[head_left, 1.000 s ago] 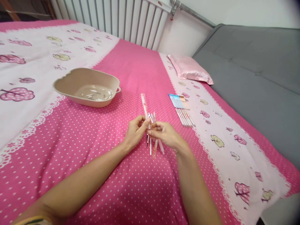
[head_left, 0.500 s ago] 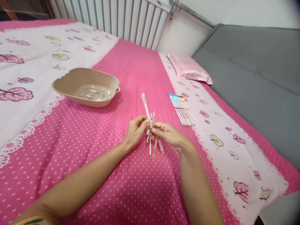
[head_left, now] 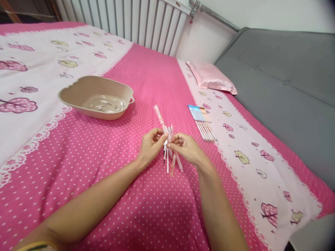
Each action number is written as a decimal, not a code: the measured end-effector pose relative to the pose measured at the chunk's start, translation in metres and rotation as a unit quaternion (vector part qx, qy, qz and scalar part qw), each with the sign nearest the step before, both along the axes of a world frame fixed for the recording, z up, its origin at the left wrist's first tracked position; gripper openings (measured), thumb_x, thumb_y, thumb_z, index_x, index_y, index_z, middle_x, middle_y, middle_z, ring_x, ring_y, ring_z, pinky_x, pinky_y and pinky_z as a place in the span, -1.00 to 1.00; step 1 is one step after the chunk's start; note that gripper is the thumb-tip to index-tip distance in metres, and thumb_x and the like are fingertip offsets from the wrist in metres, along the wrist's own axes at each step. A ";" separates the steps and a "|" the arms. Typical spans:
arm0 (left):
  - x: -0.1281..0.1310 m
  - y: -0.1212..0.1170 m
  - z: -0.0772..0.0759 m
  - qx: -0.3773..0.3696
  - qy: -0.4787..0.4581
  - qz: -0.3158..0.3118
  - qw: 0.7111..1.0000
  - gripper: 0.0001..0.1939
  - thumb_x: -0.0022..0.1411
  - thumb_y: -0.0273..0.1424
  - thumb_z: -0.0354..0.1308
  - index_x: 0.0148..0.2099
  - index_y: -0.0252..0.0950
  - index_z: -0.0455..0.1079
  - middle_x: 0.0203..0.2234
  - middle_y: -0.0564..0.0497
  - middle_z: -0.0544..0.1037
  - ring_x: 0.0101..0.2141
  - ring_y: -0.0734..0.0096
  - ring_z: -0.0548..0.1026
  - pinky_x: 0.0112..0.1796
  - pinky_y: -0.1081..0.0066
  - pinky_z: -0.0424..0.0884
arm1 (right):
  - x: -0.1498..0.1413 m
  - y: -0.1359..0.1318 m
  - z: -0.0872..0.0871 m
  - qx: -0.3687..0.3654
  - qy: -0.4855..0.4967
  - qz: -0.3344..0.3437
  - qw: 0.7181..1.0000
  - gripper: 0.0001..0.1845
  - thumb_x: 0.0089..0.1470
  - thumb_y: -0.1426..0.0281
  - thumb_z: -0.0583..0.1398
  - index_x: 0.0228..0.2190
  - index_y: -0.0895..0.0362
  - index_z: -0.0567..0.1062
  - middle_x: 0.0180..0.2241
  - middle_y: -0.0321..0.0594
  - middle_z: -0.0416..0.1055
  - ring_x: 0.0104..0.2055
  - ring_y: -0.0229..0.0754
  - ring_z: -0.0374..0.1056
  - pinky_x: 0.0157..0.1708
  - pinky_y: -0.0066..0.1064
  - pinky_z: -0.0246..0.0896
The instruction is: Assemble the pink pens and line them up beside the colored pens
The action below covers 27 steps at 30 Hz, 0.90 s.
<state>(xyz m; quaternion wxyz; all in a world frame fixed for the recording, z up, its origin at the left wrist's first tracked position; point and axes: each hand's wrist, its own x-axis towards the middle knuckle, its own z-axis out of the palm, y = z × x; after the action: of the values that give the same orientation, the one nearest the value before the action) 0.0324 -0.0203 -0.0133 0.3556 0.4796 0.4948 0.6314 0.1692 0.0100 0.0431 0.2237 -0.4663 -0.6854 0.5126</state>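
Observation:
A pale pink, partly see-through pen barrel (head_left: 159, 115) slants up and to the left from the fingers of my left hand (head_left: 151, 145), which pinches it near its lower end. Close beside it, my right hand (head_left: 186, 148) has thumb and forefinger pressed together at the same spot; what lies between them is too small to make out. Under and between both hands lie loose pen parts: a thin white refill (head_left: 168, 164), a dark-tipped refill (head_left: 164, 156), a clear orange-tinted tube (head_left: 172, 166) and a pink barrel (head_left: 179, 163).
A beige plastic basin (head_left: 91, 111) with several small white and grey pieces inside stands to the left. On the right, blue and orange pens (head_left: 199, 113) lie in a row above a row of pinkish pens (head_left: 206, 131). A pink pillow (head_left: 211, 76) rests by the grey headboard (head_left: 282, 76).
The pink barrel has tipped further to the left in my left hand. My right hand's fingers have shifted off it slightly, and white parts now show between the hands.

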 end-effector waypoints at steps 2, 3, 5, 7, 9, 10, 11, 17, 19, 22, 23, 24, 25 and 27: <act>0.000 0.000 0.001 0.000 -0.002 0.001 1.000 -0.77 0.15 -0.24 0.15 -0.34 -0.34 0.34 -0.51 0.07 0.39 -0.57 0.55 0.34 -0.53 0.52 0.26 | 0.000 0.001 -0.002 0.012 0.000 0.000 1.000 -0.88 -0.09 0.45 0.26 -0.46 0.17 0.39 -0.50 -0.31 0.38 -0.45 -0.28 0.32 -0.39 -0.40 0.21; 0.000 0.000 0.001 -0.001 -0.004 0.001 1.000 -0.76 0.14 -0.24 0.15 -0.34 -0.34 0.33 -0.51 0.07 0.39 -0.57 0.55 0.34 -0.53 0.52 0.26 | 0.000 0.001 -0.003 0.017 -0.001 -0.002 1.000 -0.89 -0.09 0.45 0.25 -0.47 0.17 0.40 -0.51 -0.30 0.38 -0.46 -0.28 0.32 -0.39 -0.40 0.21; 0.000 0.000 0.001 -0.003 -0.005 0.001 1.000 -0.76 0.14 -0.23 0.16 -0.34 -0.34 0.32 -0.51 0.07 0.39 -0.57 0.56 0.34 -0.53 0.51 0.26 | 0.001 0.002 -0.004 0.032 -0.002 -0.007 0.999 -0.92 -0.09 0.44 0.24 -0.47 0.18 0.42 -0.50 -0.28 0.39 -0.46 -0.27 0.32 -0.38 -0.39 0.21; 0.000 0.000 0.001 -0.004 -0.003 -0.004 1.000 -0.75 0.15 -0.22 0.14 -0.32 -0.34 0.33 -0.50 0.07 0.39 -0.57 0.56 0.33 -0.53 0.51 0.26 | 0.002 0.004 -0.005 0.056 -0.004 -0.015 0.998 -0.91 -0.08 0.40 0.23 -0.47 0.18 0.45 -0.49 -0.26 0.42 -0.44 -0.25 0.33 -0.37 -0.39 0.20; -0.001 0.000 0.000 -0.009 0.006 -0.014 1.000 -0.74 0.17 -0.21 0.13 -0.29 -0.34 0.34 -0.47 0.06 0.41 -0.57 0.56 0.33 -0.53 0.51 0.26 | 0.005 0.008 -0.007 0.073 0.000 -0.030 0.997 -0.86 -0.08 0.35 0.24 -0.48 0.18 0.47 -0.48 -0.24 0.44 -0.45 -0.24 0.33 -0.37 -0.38 0.20; -0.001 0.000 0.000 -0.012 0.011 -0.017 1.000 -0.73 0.18 -0.20 0.12 -0.28 -0.34 0.35 -0.46 0.05 0.41 -0.57 0.56 0.34 -0.53 0.51 0.27 | 0.008 0.010 -0.008 0.079 0.004 -0.041 0.996 -0.84 -0.09 0.33 0.24 -0.48 0.18 0.48 -0.49 -0.24 0.44 -0.45 -0.24 0.34 -0.36 -0.38 0.20; -0.001 0.000 0.001 -0.017 0.016 -0.020 1.000 -0.72 0.18 -0.19 0.12 -0.27 -0.34 0.35 -0.45 0.04 0.42 -0.57 0.56 0.34 -0.52 0.50 0.27 | 0.011 0.013 -0.008 0.084 0.011 -0.055 0.995 -0.82 -0.11 0.31 0.25 -0.48 0.18 0.48 -0.49 -0.24 0.45 -0.45 -0.24 0.35 -0.36 -0.38 0.21; -0.002 -0.001 0.005 -0.032 0.023 -0.023 0.999 -0.71 0.18 -0.18 0.11 -0.27 -0.34 0.35 -0.46 0.05 0.42 -0.55 0.53 0.36 -0.51 0.49 0.28 | 0.044 0.037 -0.012 0.118 0.058 -0.221 0.966 -0.70 -0.24 0.25 0.31 -0.45 0.21 0.54 -0.44 -0.20 0.52 -0.36 -0.19 0.41 -0.24 -0.36 0.26; -0.002 -0.001 0.005 -0.034 0.023 -0.024 0.999 -0.71 0.18 -0.18 0.11 -0.28 -0.34 0.35 -0.47 0.05 0.42 -0.55 0.53 0.36 -0.51 0.49 0.28 | 0.059 0.046 -0.015 0.132 0.052 -0.269 0.953 -0.66 -0.25 0.23 0.30 -0.43 0.23 0.55 -0.43 -0.18 0.53 -0.34 -0.17 0.41 -0.24 -0.35 0.26; -0.003 -0.001 0.005 -0.033 0.028 -0.022 0.999 -0.71 0.19 -0.18 0.10 -0.28 -0.35 0.36 -0.49 0.05 0.41 -0.55 0.53 0.35 -0.51 0.50 0.27 | 0.084 0.059 -0.024 0.151 0.042 -0.335 0.929 -0.61 -0.25 0.21 0.29 -0.39 0.25 0.56 -0.41 -0.15 0.54 -0.31 -0.12 0.42 -0.24 -0.33 0.26; -0.003 -0.001 0.005 -0.032 0.029 -0.023 0.999 -0.71 0.19 -0.18 0.10 -0.28 -0.35 0.36 -0.49 0.05 0.42 -0.55 0.53 0.34 -0.51 0.50 0.27 | 0.093 0.063 -0.029 0.155 0.038 -0.356 0.921 -0.61 -0.26 0.21 0.29 -0.39 0.25 0.57 -0.40 -0.15 0.54 -0.30 -0.10 0.42 -0.25 -0.32 0.26; -0.003 -0.001 0.005 -0.030 0.029 -0.023 0.999 -0.71 0.19 -0.18 0.09 -0.28 -0.35 0.36 -0.48 0.05 0.42 -0.55 0.53 0.35 -0.50 0.50 0.28 | 0.101 0.066 -0.033 0.158 0.036 -0.376 0.913 -0.61 -0.27 0.23 0.29 -0.39 0.26 0.57 -0.40 -0.14 0.54 -0.30 -0.09 0.42 -0.25 -0.33 0.27; -0.003 -0.001 0.005 -0.030 0.029 -0.024 0.999 -0.71 0.19 -0.19 0.09 -0.28 -0.35 0.37 -0.47 0.05 0.43 -0.55 0.53 0.35 -0.50 0.50 0.28 | 0.109 0.070 -0.038 0.162 0.035 -0.397 0.903 -0.61 -0.28 0.24 0.29 -0.40 0.27 0.58 -0.41 -0.13 0.54 -0.30 -0.08 0.43 -0.25 -0.33 0.27; -0.002 -0.001 0.006 -0.032 0.025 -0.025 0.999 -0.71 0.19 -0.19 0.09 -0.28 -0.34 0.37 -0.46 0.04 0.44 -0.55 0.54 0.35 -0.51 0.50 0.27 | 0.124 0.076 -0.048 0.166 0.032 -0.433 0.885 -0.61 -0.29 0.26 0.28 -0.39 0.29 0.58 -0.43 -0.11 0.54 -0.30 -0.06 0.44 -0.27 -0.34 0.29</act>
<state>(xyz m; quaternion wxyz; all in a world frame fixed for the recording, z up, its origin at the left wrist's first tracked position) 0.0301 -0.0212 -0.0077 0.3741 0.4958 0.5114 0.5939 0.2928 0.0860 -0.0045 0.5195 -0.6564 -0.4822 0.2584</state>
